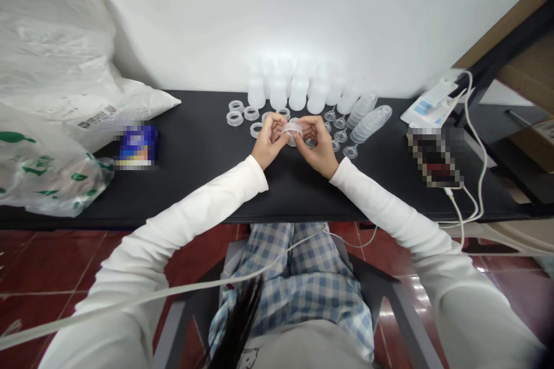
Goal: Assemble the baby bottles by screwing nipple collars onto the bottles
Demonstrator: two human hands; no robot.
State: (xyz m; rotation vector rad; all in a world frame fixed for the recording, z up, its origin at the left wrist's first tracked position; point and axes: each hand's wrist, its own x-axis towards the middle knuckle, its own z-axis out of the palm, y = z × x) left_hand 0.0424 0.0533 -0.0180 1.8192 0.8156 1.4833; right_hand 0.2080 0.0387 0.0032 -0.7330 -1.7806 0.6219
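Between my two hands I hold a clear plastic bottle collar ring [293,127] over the black table. My left hand [272,141] pinches its left side, and my right hand [317,145] grips the right side. Whether a nipple sits inside the ring I cannot tell. More collar rings [235,118] lie to the left of my hands, some partly hidden behind them. Clear bottle nipples [340,136] lie to the right. Behind stand several frosted baby bottles [298,92] in a group, with stacks of clear caps [372,123] leaning at their right.
A large white plastic bag [56,57] and a green-printed bag [47,167] fill the left side. Beside them lies a blue packet [137,146]. On the right are a phone [434,157] with a white cable [482,155] and a white box [430,104]. A cable crosses my lap.
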